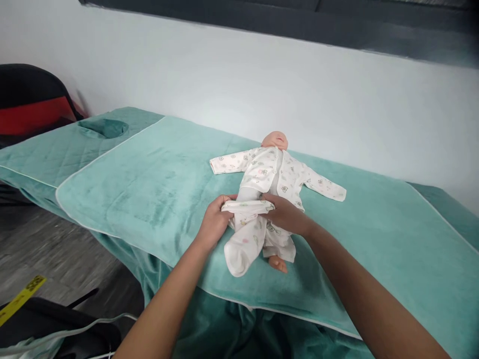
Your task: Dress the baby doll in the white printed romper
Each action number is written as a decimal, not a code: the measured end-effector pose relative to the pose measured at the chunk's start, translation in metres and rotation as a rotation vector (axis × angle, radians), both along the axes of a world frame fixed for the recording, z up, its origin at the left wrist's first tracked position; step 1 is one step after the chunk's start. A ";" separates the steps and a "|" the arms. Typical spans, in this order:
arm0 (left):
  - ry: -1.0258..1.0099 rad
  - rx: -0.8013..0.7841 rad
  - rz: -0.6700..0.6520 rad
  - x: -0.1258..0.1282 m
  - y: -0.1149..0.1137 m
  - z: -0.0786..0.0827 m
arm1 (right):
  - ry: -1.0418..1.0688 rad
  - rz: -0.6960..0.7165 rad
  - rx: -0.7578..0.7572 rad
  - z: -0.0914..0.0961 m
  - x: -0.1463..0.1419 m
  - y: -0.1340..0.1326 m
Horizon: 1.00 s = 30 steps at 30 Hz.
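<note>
A baby doll [279,138] lies on its back on the green bed cover, its head toward the wall. It wears a white patterned baby jacket [262,167], with both sleeves spread out sideways. Patterned baby trousers [249,234] are around its legs, and a bare foot [278,263] shows at one cuff; the other leg's end is covered by white cloth. My left hand [217,219] pinches the trousers' waistband at its left side. On the right side of the same band, my right hand [282,213] is closed too. The waistband is stretched between them, below the jacket's hem.
The green velvet cover [149,184] spreads over a long massage bed with a face hole [105,128] at the left. A white wall [224,85] stands behind it. A black and red chair [33,104] is at far left, and a pale cable [82,325] runs at lower left.
</note>
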<state>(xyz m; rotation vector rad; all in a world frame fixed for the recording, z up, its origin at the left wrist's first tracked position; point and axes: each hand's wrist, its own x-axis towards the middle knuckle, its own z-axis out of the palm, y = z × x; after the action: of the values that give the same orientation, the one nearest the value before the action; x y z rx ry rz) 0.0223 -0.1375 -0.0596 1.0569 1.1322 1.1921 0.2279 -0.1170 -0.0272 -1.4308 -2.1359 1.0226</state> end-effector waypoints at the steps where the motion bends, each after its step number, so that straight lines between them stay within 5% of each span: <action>1: 0.010 -0.010 0.000 -0.001 0.006 0.000 | 0.006 -0.016 -0.008 0.000 0.000 0.000; 5: -0.023 -0.061 -0.056 -0.005 0.028 0.002 | 0.080 -0.021 -0.120 0.000 0.002 0.001; 11: -0.077 -0.081 -0.381 -0.012 0.029 0.010 | 0.235 -0.093 -0.280 -0.003 0.007 0.002; 20: 0.269 0.131 -0.020 0.014 0.044 -0.005 | 0.208 -0.033 -0.296 -0.002 0.004 0.004; 26: 0.362 0.028 0.131 0.001 -0.010 -0.014 | 0.200 0.029 -0.244 0.001 0.007 0.001; 30: 0.218 -0.136 -0.065 -0.003 -0.057 -0.001 | 0.236 0.034 -0.212 -0.004 0.009 0.001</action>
<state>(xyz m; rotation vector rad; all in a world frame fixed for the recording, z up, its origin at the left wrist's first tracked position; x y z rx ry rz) 0.0192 -0.1945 -0.0603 1.1299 1.3176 0.9514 0.2370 -0.1160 -0.0315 -1.2922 -1.9353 1.3920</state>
